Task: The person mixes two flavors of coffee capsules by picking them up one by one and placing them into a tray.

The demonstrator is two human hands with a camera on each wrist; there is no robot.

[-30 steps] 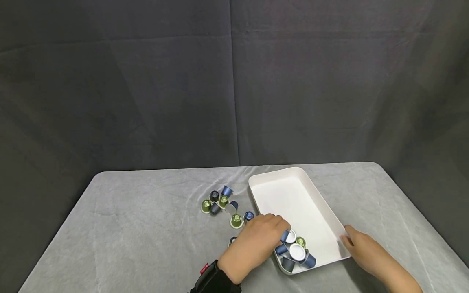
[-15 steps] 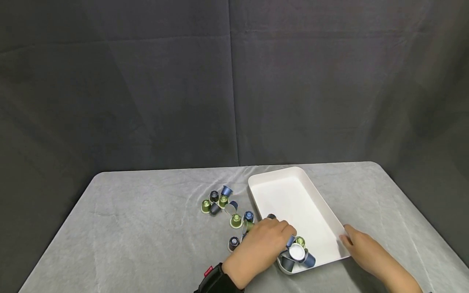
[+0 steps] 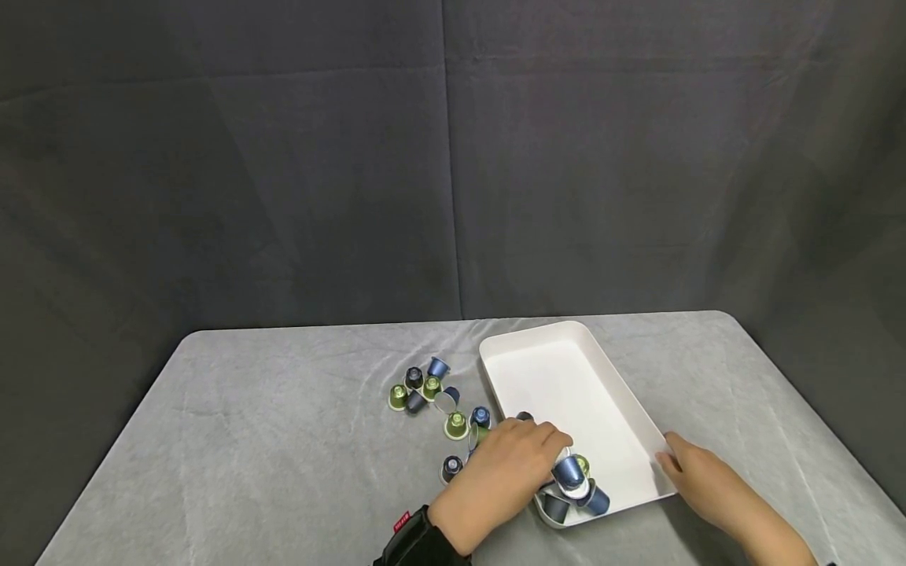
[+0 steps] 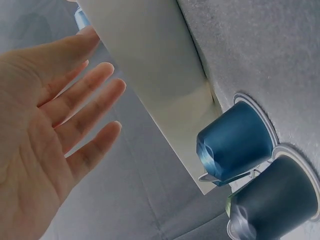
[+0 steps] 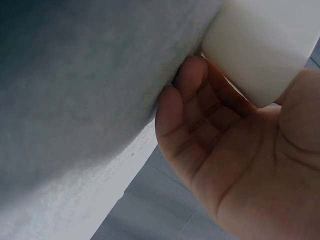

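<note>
Head view: a white tray (image 3: 566,377) sits on a grey table (image 3: 283,472). The left hand (image 3: 506,475) reaches over the tray's near left rim, above a pile of coffee capsules (image 3: 573,483); more loose capsules (image 3: 432,397) lie left. The right hand (image 3: 697,479) curls round the tray's near right corner.

Left wrist view: fingers (image 4: 85,115) straight and relaxed, holding nothing, beside a blue capsule (image 4: 235,142).

Right wrist view: fingers (image 5: 187,95) curled against the tray's corner (image 5: 260,45).

Risk: the hand could knock capsules out over the rim.
</note>
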